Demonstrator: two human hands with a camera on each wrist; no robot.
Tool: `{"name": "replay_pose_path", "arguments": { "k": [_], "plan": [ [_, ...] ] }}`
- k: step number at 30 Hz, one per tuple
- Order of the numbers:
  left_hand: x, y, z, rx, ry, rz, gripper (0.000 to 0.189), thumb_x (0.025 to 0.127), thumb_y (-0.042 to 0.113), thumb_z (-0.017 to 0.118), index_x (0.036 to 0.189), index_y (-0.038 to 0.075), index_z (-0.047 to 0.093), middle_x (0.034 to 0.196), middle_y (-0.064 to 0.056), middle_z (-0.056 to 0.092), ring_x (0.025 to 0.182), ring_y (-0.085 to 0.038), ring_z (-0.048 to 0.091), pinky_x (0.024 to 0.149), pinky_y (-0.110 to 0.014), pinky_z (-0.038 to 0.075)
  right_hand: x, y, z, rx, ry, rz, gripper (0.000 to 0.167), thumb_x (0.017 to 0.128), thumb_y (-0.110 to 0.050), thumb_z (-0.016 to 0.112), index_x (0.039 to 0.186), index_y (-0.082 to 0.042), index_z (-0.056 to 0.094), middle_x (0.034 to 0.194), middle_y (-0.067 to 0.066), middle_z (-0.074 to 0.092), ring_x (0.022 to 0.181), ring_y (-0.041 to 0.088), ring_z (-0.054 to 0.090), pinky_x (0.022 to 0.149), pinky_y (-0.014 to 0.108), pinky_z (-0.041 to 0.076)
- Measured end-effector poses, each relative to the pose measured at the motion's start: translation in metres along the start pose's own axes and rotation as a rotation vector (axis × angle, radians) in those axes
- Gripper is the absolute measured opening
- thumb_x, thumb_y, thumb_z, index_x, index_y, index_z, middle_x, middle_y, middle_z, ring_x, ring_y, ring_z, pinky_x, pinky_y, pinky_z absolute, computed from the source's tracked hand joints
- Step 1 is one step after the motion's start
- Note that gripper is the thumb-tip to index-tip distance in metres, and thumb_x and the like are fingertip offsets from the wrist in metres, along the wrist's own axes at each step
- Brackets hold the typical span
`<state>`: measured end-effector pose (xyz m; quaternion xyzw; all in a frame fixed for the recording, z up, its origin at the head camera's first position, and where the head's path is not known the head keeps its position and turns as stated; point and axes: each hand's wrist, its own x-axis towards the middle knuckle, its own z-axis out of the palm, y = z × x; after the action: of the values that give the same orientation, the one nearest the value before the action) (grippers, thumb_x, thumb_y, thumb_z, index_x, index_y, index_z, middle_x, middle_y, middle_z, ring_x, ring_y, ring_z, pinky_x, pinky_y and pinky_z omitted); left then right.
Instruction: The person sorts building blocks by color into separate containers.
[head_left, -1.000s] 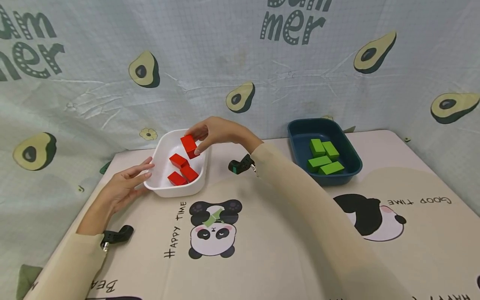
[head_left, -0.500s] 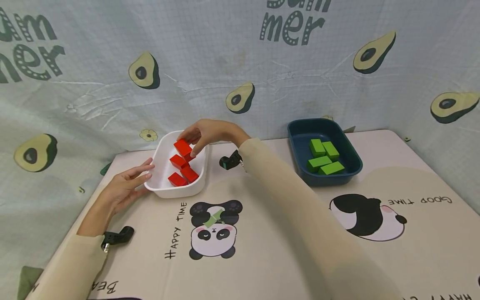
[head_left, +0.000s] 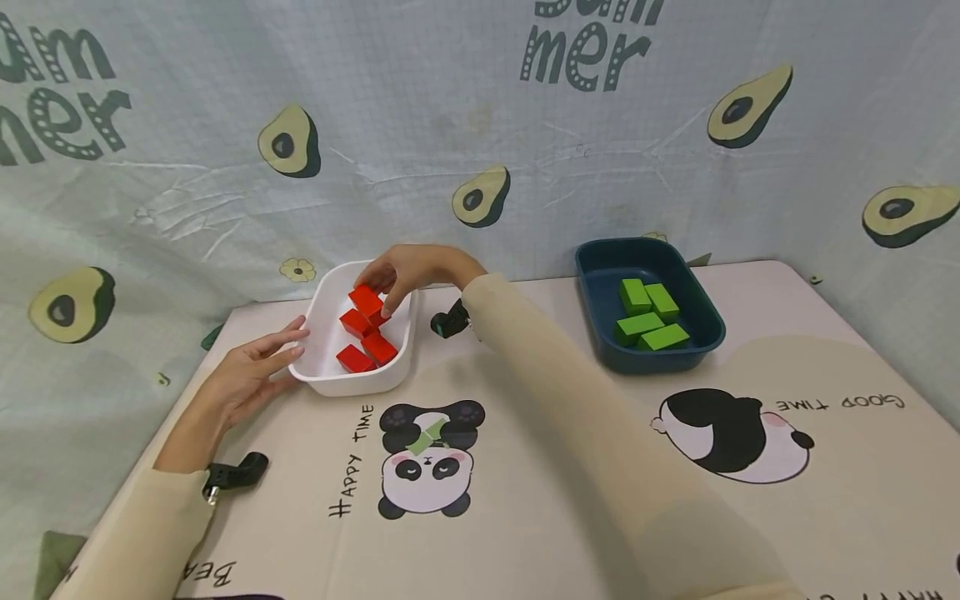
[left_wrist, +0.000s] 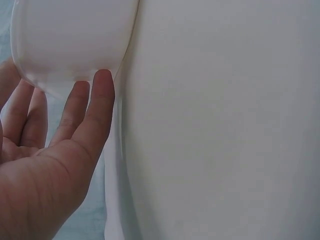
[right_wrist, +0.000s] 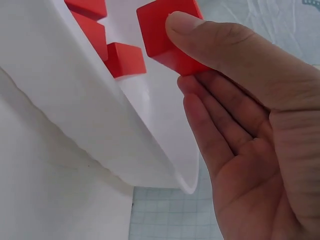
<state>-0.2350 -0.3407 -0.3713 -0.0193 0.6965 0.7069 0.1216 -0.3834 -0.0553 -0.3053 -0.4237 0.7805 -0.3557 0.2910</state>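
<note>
My right hand (head_left: pixel 422 265) pinches a red block (head_left: pixel 366 302) between thumb and fingers, inside the white bin (head_left: pixel 356 384). In the right wrist view the thumb presses one face of this red block (right_wrist: pixel 170 37), with the fingers behind it. Three other red blocks lie on the bin's floor, and the held one overlaps the farthest of them in the head view. My left hand (head_left: pixel 243 377) rests against the bin's left side with fingers extended. The left wrist view has its fingertips (left_wrist: pixel 103 80) touching the bin's outer wall (left_wrist: pixel 75 40).
A dark blue bin (head_left: pixel 637 360) with several green blocks (head_left: pixel 663 337) stands at the back right. The table (head_left: pixel 540 483) has a panda-print cloth. Behind it hangs an avocado-print sheet (head_left: pixel 405 108). Black wrist cameras (head_left: pixel 238 472) sit on both forearms.
The right hand has lowered the red block a little to the left, down among the others in the white bin. My left hand stays in place.
</note>
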Motion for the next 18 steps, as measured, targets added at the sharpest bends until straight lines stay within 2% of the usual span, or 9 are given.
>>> {"name": "replay_pose_path", "arguments": {
  "k": [8, 18],
  "plan": [
    [-0.002, 0.000, -0.003, -0.027, 0.007, -0.008, 0.046, 0.099, 0.007, 0.065, 0.144, 0.016, 0.059, 0.170, 0.009, 0.012, 0.156, -0.027, 0.006, 0.090, -0.022, 0.057, 0.008, 0.000, 0.003, -0.119, 0.022, 0.103, 0.054, 0.088, -0.007, 0.079, 0.139, -0.010, 0.062, 0.132, 0.004, 0.066, 0.123, 0.017, 0.059, 0.099, 0.022, 0.052],
    [0.001, -0.001, -0.001, -0.006, -0.006, 0.007, 0.050, 0.100, 0.008, 0.065, 0.149, 0.013, 0.053, 0.170, 0.008, 0.012, 0.156, -0.028, 0.005, 0.089, -0.022, 0.057, 0.016, -0.006, 0.002, -0.307, -0.001, 0.222, 0.055, 0.088, -0.009, 0.078, 0.140, -0.011, 0.060, 0.131, 0.002, 0.064, 0.119, 0.015, 0.058, 0.098, 0.022, 0.052]
  ]
}}
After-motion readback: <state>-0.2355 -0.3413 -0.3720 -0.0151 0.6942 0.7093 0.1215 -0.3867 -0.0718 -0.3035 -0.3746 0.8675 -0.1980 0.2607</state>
